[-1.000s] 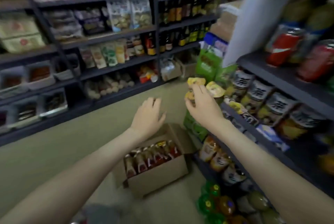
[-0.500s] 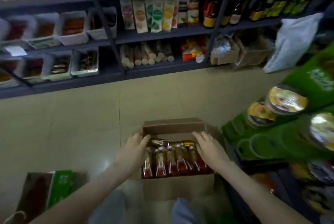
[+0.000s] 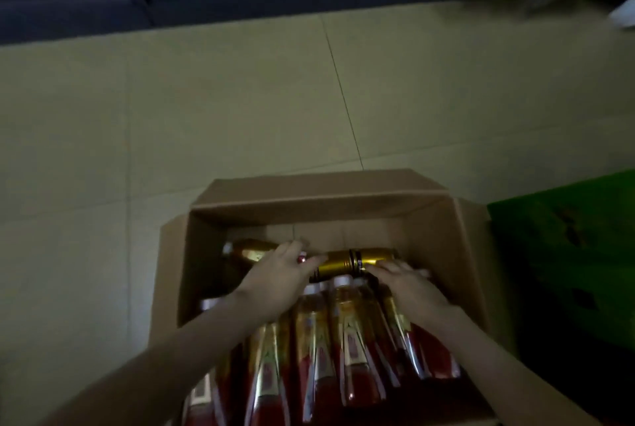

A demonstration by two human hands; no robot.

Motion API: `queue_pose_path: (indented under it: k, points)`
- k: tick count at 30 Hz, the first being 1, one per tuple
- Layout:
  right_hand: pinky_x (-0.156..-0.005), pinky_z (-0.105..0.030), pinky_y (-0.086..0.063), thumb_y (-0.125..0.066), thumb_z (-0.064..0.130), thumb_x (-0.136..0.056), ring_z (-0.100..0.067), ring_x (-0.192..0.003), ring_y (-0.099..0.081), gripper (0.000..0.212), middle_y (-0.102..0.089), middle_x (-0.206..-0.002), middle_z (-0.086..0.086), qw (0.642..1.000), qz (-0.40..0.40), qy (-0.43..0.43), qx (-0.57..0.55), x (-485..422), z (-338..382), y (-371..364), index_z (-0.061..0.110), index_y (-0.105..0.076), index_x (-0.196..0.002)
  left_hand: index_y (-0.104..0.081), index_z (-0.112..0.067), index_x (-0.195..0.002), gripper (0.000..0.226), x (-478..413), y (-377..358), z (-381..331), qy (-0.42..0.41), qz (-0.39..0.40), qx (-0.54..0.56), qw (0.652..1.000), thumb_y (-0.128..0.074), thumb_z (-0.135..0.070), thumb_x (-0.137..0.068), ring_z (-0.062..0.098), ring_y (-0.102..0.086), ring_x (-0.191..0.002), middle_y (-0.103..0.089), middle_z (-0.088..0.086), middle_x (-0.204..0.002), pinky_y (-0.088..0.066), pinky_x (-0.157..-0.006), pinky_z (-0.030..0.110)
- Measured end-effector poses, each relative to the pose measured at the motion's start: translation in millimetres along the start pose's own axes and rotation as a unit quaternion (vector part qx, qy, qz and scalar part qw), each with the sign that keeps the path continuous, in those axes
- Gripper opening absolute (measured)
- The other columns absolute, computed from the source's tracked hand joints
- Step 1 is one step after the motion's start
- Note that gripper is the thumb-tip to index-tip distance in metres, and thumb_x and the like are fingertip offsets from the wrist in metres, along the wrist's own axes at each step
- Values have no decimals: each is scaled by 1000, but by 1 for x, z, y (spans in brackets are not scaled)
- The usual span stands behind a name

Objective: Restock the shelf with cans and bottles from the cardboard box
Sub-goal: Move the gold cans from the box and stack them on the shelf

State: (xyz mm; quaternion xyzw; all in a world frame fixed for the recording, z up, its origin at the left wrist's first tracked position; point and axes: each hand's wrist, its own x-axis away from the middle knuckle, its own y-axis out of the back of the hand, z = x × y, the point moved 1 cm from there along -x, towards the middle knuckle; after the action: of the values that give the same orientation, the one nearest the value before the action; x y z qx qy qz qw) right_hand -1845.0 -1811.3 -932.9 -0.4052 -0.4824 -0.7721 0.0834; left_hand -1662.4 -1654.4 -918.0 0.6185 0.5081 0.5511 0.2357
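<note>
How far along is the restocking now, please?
Done: the far end of the cardboard box shows bare space, so some stock seems already taken out. In hand: the left hand curls over a gold can; the right hand touches a second gold can. Left: a full row of red bottles.

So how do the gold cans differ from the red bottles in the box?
The gold cans lie crosswise at the far end of the cardboard box; the red bottles lie lengthwise, white caps pointing away. The cans look opaque and shiny; the bottles are clear, showing red liquid. Both lie on their sides.
</note>
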Motion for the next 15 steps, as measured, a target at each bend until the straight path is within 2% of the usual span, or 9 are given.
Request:
queue_pose_path:
  k: [2, 4, 7, 9, 12, 15]
  points:
    - [-107, -27, -25, -35, 6, -98, -16, -141, -23, 60, -23, -157, 7, 1000, 23, 4, 0, -36, -16, -22, 34, -24, -150, -27, -35, -148, 52, -44, -31, 8, -34, 9, 5, 999, -42, -21, -101, 31, -23, -140, -19, 13, -155, -29, -111, 42]
    - [-109, -29, -21, -32, 15, -102, -15, -144, -16, 54, -15, -160, 8, 999, 41, -6, -6, -61, -30, -37, 37, -22, -150, -32, -37, -147, 48, -79, -62, 11, -69, 32, 29, 997, -39, -22, -102, 31, -21, -142, -19, 12, -156, -29, -112, 42]
    - [-116, -33, -10, -38, 21, -101, -14, -147, -1, 64, -1, -161, 9, 999, 29, -12, -22, -86, -45, -49, 38, -2, -152, -36, -36, -145, 43, -112, -97, 12, -91, 93, 49, 990, -36, -28, -102, 30, -24, -141, -23, 10, -156, -27, -113, 40]
    - [-117, -36, -9, -45, 24, -98, -15, -148, 1, 73, 0, -161, 10, 999, 17, -29, -27, -98, -47, -53, 35, 4, -152, -32, -36, -147, 45, -126, -107, 11, -90, 135, 55, 985, -38, -30, -102, 31, -23, -141, -20, 10, -157, -26, -113, 39]
    - [-118, -38, -11, -55, 25, -94, -23, -147, -8, 80, -9, -160, 4, 997, -22, -58, -36, -112, -43, -52, 28, -1, -153, -21, -38, -150, 62, -135, -109, 5, -76, 175, 34, 981, -45, -14, -98, 31, -29, -135, -21, 11, -154, -33, -104, 36]
    - [-115, -38, -16, -60, 28, -90, -28, -141, -20, 81, -20, -155, -3, 993, -42, -96, -47, -128, -41, -48, 23, -8, -151, -7, -38, -151, 79, -142, -112, 4, -55, 188, -14, 980, -52, -8, -93, 35, -35, -131, -23, 15, -151, -38, -99, 41]
